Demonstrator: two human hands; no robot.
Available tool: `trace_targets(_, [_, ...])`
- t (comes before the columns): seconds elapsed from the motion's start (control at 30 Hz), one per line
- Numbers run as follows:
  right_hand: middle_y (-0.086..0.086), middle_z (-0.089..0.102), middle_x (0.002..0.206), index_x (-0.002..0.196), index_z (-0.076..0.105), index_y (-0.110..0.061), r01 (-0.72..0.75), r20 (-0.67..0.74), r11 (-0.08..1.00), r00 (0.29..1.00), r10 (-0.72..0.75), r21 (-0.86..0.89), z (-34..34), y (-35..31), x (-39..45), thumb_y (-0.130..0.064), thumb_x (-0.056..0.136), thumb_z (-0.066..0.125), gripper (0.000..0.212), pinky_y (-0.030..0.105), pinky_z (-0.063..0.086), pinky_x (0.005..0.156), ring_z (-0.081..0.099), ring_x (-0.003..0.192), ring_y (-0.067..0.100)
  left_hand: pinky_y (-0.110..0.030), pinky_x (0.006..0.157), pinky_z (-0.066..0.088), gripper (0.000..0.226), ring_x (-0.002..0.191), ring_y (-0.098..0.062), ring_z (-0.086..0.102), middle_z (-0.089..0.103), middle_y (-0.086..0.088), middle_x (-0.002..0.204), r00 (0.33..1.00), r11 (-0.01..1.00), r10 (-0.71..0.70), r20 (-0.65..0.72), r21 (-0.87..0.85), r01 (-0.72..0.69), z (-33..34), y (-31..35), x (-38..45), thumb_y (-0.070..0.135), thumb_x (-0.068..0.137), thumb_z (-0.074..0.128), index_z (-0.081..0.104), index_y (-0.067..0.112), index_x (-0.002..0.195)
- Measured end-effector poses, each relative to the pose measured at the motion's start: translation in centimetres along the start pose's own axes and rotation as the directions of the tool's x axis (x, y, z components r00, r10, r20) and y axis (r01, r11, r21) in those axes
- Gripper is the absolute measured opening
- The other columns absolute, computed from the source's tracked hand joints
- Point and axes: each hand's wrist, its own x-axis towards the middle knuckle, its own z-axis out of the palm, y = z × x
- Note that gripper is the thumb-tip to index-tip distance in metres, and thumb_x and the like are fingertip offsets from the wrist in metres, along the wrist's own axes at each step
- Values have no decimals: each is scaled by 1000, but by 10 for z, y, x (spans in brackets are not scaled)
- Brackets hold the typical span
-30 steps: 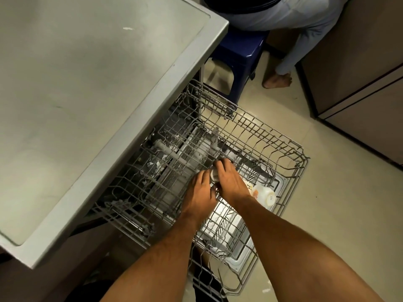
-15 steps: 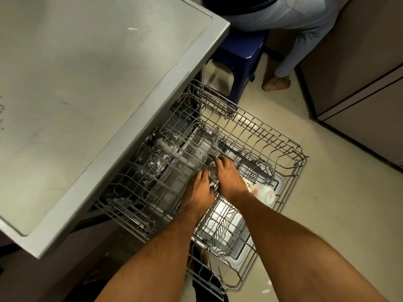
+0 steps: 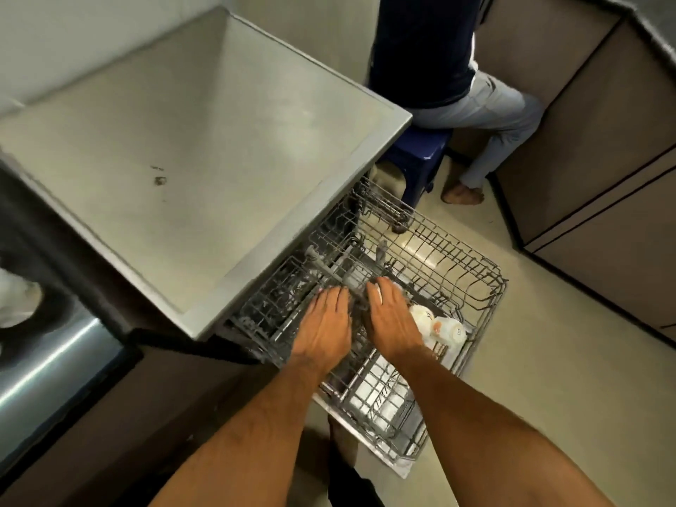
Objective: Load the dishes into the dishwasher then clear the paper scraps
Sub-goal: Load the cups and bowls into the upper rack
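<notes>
The dishwasher's grey wire rack (image 3: 472,272) is pulled out over the floor. Both my hands reach down into its middle, palms down. My left hand (image 3: 325,323) lies flat on the wires with straight fingers and holds nothing. My right hand (image 3: 391,320) lies beside it, a small gap apart, fingers stretched forward; a bit of white shows at its fingertips, and what lies under them is hidden. Two white cups (image 3: 444,327) lie on their sides in the rack just right of my right wrist.
A steel counter (image 3: 190,148) overhangs the rack's left part. A person sits on a blue stool (image 3: 417,159) behind the rack, one bare foot on the floor. Brown cabinets (image 3: 603,177) line the right. Bare floor lies right of the rack.
My hands, which were pressed together around a small glass-like thing, have drawn slightly apart and lie flatter. The camera has tilted up, showing more of the counter and the seated person.
</notes>
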Motion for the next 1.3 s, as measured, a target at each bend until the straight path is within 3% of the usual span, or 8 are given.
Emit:
trace_targets(0.13, [20,39,156,151,32,-6,20,-49,994,998,-25,-112,-32,-43,-24,-43,87,75,86,46,19,122,37,145,35,-43,125,18,60,150,-25,24,28,-12,161,1000,998,7,-17,69,-6,-44,-17,-42,26,103,40,19,8,156])
trace_targets(0.2, [22,41,155,150,38,-3,32,-74,987,996,-44,-158,-52,-66,-34,-32,84,80,84,45,16,121,38,145,36,-42,125,15,61,151,-25,23,28,-12,161,998,997,15,-62,81,-10,-67,-25,-61,25,102,40,20,8,157])
trace_targets(0.27, [23,31,160,155,26,-3,55,-89,992,994,-66,-114,-73,-92,-44,-19,90,73,82,45,16,126,27,150,36,-41,126,13,60,150,-25,24,30,-12,160,993,994,38,-116,110,-26,-94,-35,-83,29,103,39,22,7,156])
trace_targets(0.43, [24,30,159,155,25,-3,134,-166,990,976,-140,-48,-118,-171,-51,-10,92,69,77,45,26,124,26,150,37,-43,123,23,57,141,-28,36,41,-13,151,968,984,42,-247,176,2,-159,-77,-137,35,104,37,32,5,151])
trace_targets(0.63, [22,42,148,146,41,-5,343,-331,939,884,-331,-23,-148,-287,-45,-30,103,55,52,45,40,115,39,139,35,-43,121,28,54,136,-30,45,51,-15,144,925,971,-103,-367,166,174,-220,-159,-202,31,100,46,44,2,145])
trace_targets(0.77, [19,45,144,144,44,-6,460,-367,888,828,-424,10,-153,-357,-35,-31,100,58,53,43,41,113,43,133,34,-44,117,35,56,131,-31,48,53,-15,141,877,941,-225,-424,138,308,-249,-208,-238,32,97,51,45,1,144])
trace_targets(0.93, [18,44,147,147,42,-6,535,-326,844,804,-498,31,-147,-418,-12,-32,96,64,61,42,42,113,43,136,32,-43,115,37,51,130,-32,50,55,-15,136,826,925,-303,-475,63,375,-267,-244,-258,24,94,59,48,1,138])
trace_targets(1.3, [14,30,157,155,28,-9,603,-129,785,798,-589,141,-123,-454,70,-30,88,71,82,41,36,117,35,143,31,-38,118,31,46,130,-24,45,51,-9,141,811,897,-431,-396,-90,433,-234,-277,-228,24,102,41,43,6,144])
